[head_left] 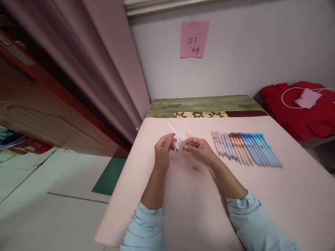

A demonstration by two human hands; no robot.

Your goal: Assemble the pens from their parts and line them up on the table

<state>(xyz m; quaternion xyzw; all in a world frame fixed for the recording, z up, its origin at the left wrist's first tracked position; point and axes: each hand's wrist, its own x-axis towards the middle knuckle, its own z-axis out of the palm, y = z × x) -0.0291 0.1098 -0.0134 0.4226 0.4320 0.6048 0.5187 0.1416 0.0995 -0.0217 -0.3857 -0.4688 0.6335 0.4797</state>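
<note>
Light blue sleeves [142, 228] are reaching in from the near edge over a pale pink table cover [199, 216]. Just short of the hands, a small grey printed mark [195, 168] is showing; whether it is sitting on clear film or on the cover, I cannot tell.

The white sticks [178, 143] are looking thin and straight, a few of them standing close together with dark, narrow tips pointing toward the person, while one is slanting across the others, its far end leaning to the left. Clear plastic [181, 149] is glinting faintly around them, its outline blurring.

All of this is hanging between the two hands, above the cover. The left hand [164, 148] is curling, thumb and forefinger drawing in right beside the slanting stick; whether they are gripping it, I cannot tell. The right hand [198, 149] is pinching the plastic between thumb and forefinger, just right of the dark tips.

Right of that hand, well apart from the left one, a row of pens [243, 148] is lying side by side, running from pale through brown and blue to turquoise. Beyond, a green strip [204, 103] is edging the table, and a pink note [194, 40] is hanging on the wall [235, 59].
</note>
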